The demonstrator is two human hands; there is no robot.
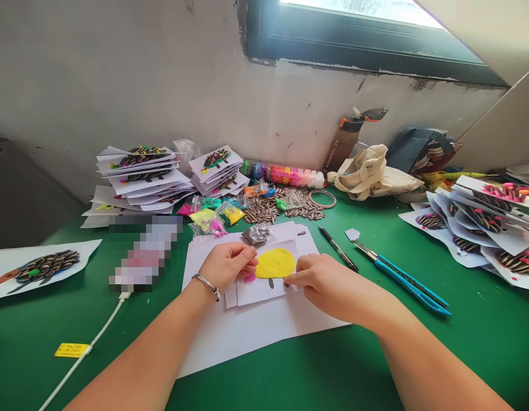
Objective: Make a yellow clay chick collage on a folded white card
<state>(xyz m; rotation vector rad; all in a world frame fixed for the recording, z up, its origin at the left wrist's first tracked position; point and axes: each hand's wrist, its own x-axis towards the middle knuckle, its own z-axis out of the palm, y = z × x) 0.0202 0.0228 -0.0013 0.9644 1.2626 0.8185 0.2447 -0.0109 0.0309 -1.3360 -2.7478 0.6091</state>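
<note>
A flat oval of yellow modelling clay (275,263) lies on a small white card (251,297), with a pink clay bit (249,278) at its lower left and a dark grey clay piece (271,282) under its bottom edge. At the oval's left side my left hand (234,262) has thumb and fingers pinched together; whatever is between them is too small to make out. My right hand (324,282) reaches in from the right, index finger stretched out and its tip on another dark clay piece (286,282) below the yellow. Its other fingers are curled and hold nothing visible.
Larger white paper (221,342) lies beneath the card. Beyond it are a bag of dark clay (258,234) and sunflower seeds (262,208). A pen (338,248) and blue tweezers (412,285) lie to the right. Decorated cards (148,182) are stacked left and right (482,222).
</note>
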